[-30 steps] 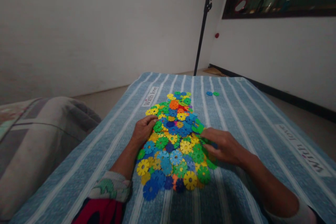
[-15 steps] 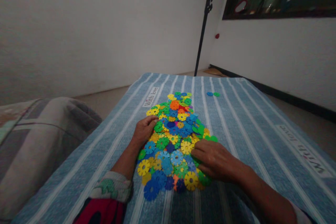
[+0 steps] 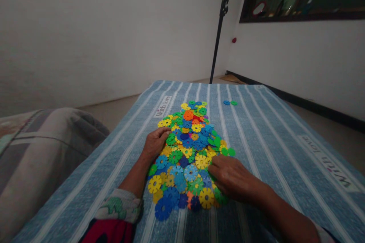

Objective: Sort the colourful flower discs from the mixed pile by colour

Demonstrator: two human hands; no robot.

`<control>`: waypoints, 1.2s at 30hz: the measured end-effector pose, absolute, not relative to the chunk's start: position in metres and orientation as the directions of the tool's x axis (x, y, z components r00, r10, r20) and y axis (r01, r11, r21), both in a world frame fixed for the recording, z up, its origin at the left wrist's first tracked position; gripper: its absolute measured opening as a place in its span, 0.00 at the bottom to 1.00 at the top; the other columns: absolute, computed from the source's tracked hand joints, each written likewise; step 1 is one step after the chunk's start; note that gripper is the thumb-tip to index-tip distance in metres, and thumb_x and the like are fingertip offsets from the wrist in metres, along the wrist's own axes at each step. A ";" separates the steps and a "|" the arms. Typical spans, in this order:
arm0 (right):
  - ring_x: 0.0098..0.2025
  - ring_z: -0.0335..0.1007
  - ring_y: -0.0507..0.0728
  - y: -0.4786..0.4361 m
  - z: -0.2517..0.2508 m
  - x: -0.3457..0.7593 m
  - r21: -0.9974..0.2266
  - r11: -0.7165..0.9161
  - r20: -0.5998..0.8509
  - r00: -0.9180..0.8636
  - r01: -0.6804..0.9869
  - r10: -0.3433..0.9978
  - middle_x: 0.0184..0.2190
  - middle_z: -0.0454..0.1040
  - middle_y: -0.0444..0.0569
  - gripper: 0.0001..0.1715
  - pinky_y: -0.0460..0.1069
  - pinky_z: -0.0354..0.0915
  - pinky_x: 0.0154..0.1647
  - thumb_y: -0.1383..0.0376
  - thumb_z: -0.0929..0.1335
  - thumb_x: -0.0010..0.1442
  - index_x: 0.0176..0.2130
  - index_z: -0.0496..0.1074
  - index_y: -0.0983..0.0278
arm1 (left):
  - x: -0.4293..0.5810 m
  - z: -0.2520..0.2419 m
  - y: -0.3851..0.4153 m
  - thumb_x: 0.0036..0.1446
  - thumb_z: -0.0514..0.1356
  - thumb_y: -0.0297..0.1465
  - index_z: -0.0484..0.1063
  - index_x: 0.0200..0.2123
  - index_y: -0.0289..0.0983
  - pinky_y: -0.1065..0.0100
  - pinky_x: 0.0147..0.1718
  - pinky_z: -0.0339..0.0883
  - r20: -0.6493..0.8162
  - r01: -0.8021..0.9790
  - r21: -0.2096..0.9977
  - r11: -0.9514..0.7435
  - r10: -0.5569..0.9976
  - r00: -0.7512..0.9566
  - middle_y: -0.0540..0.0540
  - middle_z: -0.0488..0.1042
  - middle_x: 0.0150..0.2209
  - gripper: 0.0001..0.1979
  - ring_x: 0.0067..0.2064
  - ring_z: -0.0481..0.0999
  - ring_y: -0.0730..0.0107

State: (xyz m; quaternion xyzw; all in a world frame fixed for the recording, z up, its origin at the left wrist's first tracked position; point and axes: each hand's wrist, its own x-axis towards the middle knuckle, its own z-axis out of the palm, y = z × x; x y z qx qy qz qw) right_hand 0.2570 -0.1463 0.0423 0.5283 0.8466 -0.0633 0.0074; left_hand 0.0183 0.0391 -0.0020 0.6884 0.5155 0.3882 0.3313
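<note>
Centrally, colourful discs [image 3: 186, 152] lie between left fingers [image 3: 163, 132] and right fingers [image 3: 218, 163], both grips unclear.

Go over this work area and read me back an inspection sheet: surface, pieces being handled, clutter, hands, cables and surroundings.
Surface: striped blue cloth, "With love" printed on it.
Pieces: heap of notched discs, many colours, overlapping.
Clutter: a blue disc and a green disc lie apart, to the right of the heap's far end.
Left hand: at the heap's left edge; any grip is hidden.
Right hand: at the heap's right side, fingers curled; any held disc is hidden.
Cables: nothing seen.
Surroundings: black stand beyond the far edge, pale wall behind, grey fabric at left.
</note>
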 end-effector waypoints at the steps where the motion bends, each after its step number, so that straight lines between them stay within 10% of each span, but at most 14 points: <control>1: 0.37 0.63 0.55 -0.146 0.041 0.257 -0.102 0.430 -0.075 -0.438 0.897 0.896 0.37 0.70 0.51 0.09 0.50 0.52 0.34 0.70 0.61 0.63 0.37 0.70 0.65 | 0.018 -0.001 0.038 0.48 0.59 0.43 0.77 0.36 0.38 0.66 0.37 0.69 0.191 0.454 0.856 -0.248 0.967 0.168 0.49 0.80 0.34 0.18 0.36 0.76 0.63; 13: 0.34 0.66 0.53 -0.131 0.040 0.274 -0.400 0.287 -0.030 -0.326 0.870 0.945 0.32 0.72 0.47 0.03 0.47 0.54 0.32 0.69 0.67 0.53 0.29 0.72 0.65 | 0.017 0.007 0.037 0.47 0.59 0.44 0.78 0.35 0.39 0.67 0.36 0.70 0.217 0.488 0.832 -0.264 0.964 0.152 0.50 0.79 0.30 0.17 0.36 0.77 0.62; 23: 0.31 0.67 0.52 -0.112 0.022 0.315 -0.958 0.043 0.013 -0.106 0.285 0.994 0.28 0.73 0.44 0.13 0.47 0.61 0.32 0.59 0.74 0.43 0.28 0.76 0.66 | 0.018 0.007 0.037 0.47 0.59 0.44 0.78 0.35 0.39 0.67 0.35 0.70 0.200 0.495 0.832 -0.249 0.968 0.152 0.49 0.80 0.32 0.18 0.34 0.76 0.64; 30: 0.17 0.63 0.51 -0.103 0.016 0.337 -0.975 -0.144 -0.122 0.132 0.168 0.984 0.16 0.70 0.42 0.17 0.45 0.56 0.19 0.56 0.73 0.45 0.31 0.70 0.65 | 0.017 0.005 0.039 0.48 0.59 0.44 0.78 0.36 0.39 0.68 0.32 0.69 0.194 0.504 0.829 -0.244 0.969 0.150 0.50 0.80 0.31 0.18 0.32 0.76 0.65; 36: 0.30 0.71 0.55 -0.098 0.010 0.369 -0.653 -0.195 0.048 0.297 0.732 0.954 0.27 0.75 0.46 0.11 0.49 0.62 0.33 0.62 0.70 0.48 0.33 0.75 0.64 | 0.015 0.005 0.040 0.48 0.59 0.44 0.79 0.36 0.40 0.70 0.29 0.69 0.197 0.519 0.820 -0.243 0.970 0.142 0.51 0.79 0.27 0.18 0.29 0.75 0.66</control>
